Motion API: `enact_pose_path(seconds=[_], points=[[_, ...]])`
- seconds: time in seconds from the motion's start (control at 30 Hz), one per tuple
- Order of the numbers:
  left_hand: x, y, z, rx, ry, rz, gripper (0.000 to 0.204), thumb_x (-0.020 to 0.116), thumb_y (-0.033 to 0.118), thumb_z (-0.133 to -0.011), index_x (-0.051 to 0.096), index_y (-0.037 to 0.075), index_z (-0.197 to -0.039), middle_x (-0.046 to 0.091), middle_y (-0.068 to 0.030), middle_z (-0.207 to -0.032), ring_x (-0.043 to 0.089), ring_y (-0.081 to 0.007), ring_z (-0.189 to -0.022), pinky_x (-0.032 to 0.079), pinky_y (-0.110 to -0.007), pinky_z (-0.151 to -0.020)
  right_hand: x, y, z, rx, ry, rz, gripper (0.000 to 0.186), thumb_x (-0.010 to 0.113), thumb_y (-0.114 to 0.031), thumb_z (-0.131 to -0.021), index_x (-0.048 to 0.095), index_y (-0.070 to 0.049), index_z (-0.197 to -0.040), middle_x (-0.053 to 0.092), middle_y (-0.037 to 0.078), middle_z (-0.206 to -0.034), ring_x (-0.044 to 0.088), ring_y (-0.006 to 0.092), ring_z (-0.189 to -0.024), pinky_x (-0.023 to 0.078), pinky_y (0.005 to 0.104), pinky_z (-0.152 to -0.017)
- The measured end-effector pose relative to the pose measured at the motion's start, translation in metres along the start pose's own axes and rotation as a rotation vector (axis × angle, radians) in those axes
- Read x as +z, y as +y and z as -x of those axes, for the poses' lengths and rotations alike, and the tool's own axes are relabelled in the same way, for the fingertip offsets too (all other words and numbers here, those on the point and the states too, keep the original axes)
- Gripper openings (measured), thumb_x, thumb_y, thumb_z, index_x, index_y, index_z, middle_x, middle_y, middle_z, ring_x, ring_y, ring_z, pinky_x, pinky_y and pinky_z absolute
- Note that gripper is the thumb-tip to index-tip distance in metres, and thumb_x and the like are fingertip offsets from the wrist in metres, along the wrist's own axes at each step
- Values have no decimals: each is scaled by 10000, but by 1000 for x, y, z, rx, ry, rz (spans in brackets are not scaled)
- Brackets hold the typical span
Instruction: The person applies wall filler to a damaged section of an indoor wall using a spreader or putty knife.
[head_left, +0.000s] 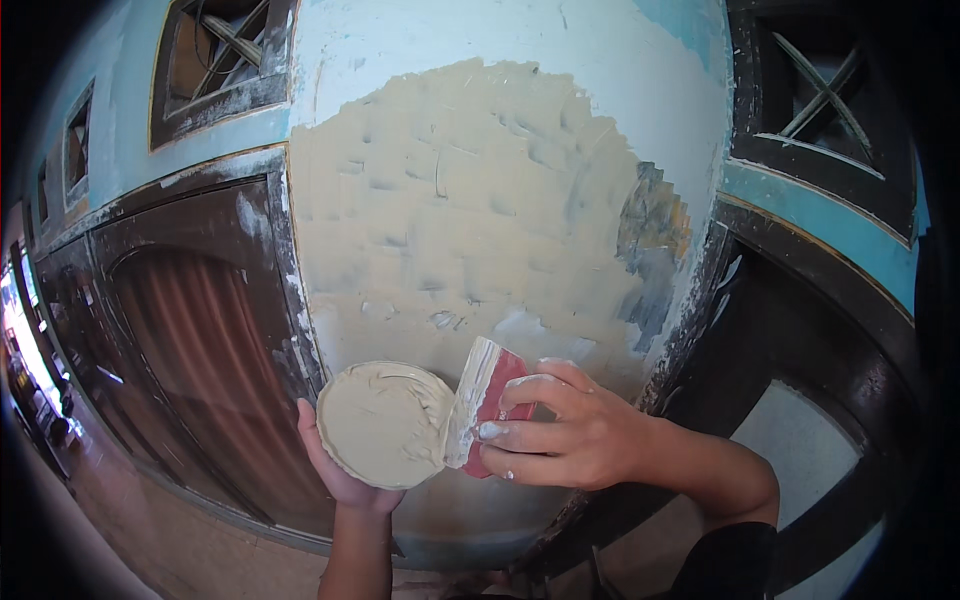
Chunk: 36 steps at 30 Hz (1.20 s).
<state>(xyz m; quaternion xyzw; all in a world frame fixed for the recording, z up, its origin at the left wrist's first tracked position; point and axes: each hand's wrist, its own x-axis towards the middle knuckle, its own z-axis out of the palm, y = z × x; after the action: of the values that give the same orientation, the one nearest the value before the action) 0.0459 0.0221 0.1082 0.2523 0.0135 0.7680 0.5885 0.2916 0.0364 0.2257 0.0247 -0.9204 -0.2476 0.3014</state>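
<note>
My left hand [350, 485] holds up a round tub of beige wall putty [385, 425] from below, its thumb along the left side. In my right hand [565, 425] is a red putty knife [490, 405] with a broad pale edge smeared with putty. That edge meets the tub's right rim. White smears of putty stick to my right fingers. Behind both hands is a wall [470, 200] with a large beige putty patch, marked by short trowel strokes. A grey and yellowish rough area [655, 215] shows on the patch's right side.
Left of the wall stands a dark wooden door frame [285, 250] with a brown-curtained panel [190, 340]. To the right is another dark door [810, 370] with a pale panel. Crossed-bar vents [820, 95] sit above both. A tiled floor [130, 480] runs along the lower left.
</note>
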Motion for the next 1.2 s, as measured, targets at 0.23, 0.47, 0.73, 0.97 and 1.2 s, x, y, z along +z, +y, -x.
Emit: enact_pose_path(seconds=[0.23, 0.47, 0.73, 0.97, 1.2], points=[[-4, -6, -1, -10, 40, 10, 853, 308, 731, -1030, 579, 26, -1428, 643, -172, -1387, 649, -355, -1223, 537, -499, -1041, 3, -2, 0, 22, 36, -3, 213, 789, -191, -798, 763, -172, -1009, 704, -17, -1109, 617, 265, -1047, 478, 440, -859], [-4, -5, 2, -22, 30, 2, 825, 311, 702, -1041, 557, 24, -1443, 624, -176, -1402, 631, -344, -1245, 526, -479, -1052, 3, -5, 2, 89, 21, 95, 203, 747, -231, -823, 733, -189, -1021, 668, -69, -1044, 602, 194, -1001, 455, 395, -772], [-9, 0, 2, 12, 18, 29, 833, 332, 720, -1032, 570, 36, -1445, 623, -173, -1420, 625, -362, -1258, 515, -508, -1072, -1, -3, 6, 96, 2, 227, 219, 749, -236, -821, 723, -204, -1037, 662, -75, -1032, 619, 179, -1010, 438, 381, -733], [-1, 0, 6, -6, -10, 65, 861, 332, 736, -1024, 530, 37, -1486, 579, -191, -1471, 598, -382, -1290, 505, -544, -1080, -1, 0, 11, 132, -3, 273, 224, 723, -234, -832, 715, -216, -1055, 657, -81, -1019, 627, 171, -1024, 421, 368, -722], [6, -1, 8, -118, -71, 92, 970, 277, 818, -980, 385, 71, -1589, 431, -267, -1576, 504, -558, -1336, 440, -870, -907, -2, 3, 17, 154, 45, 325, 235, 709, -235, -817, 707, -192, -1048, 672, -74, -1008, 626, 172, -952, 403, 362, -690]])
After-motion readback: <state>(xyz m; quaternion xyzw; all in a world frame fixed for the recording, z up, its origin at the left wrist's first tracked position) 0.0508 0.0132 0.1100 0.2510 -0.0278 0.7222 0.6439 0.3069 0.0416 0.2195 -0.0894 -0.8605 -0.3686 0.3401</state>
